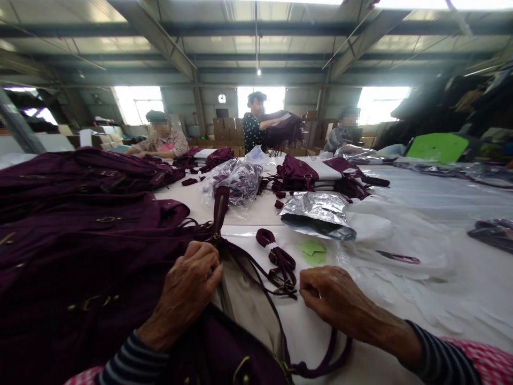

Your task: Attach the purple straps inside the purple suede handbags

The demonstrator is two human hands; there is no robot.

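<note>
The left hand (190,294) lies on the purple zip-top handbag (224,350), its fingers bent together and seemingly clamped on the rim of the opening, though the fingertips are hidden; the bag lies beneath and to the right of those fingers, gaping to show its beige lining (250,305); the zipper tail (220,208) stands up just beyond the knuckles.

The right hand (336,297) hangs at the other side of the opening, fingers loosely curled with nothing visible in them; I cannot tell whether their tips meet; just left of them lies a coiled shoulder strap (285,262) in a white paper band, its metal clip end nearest the fingers; a carry handle (333,347) loops below the same hand; green paper (313,251) lies just beyond, and a silver foil pouch (315,208) farther off.

The handbag looks soft and floppy, probably fairly light, its body apt to sag and fold; the lining looks thin and could slide under a fingertip or catch in the zipper teeth; the firmest holds should be the zipped rim, under the left fingers, and the carry handle, below the right ones.
</note>
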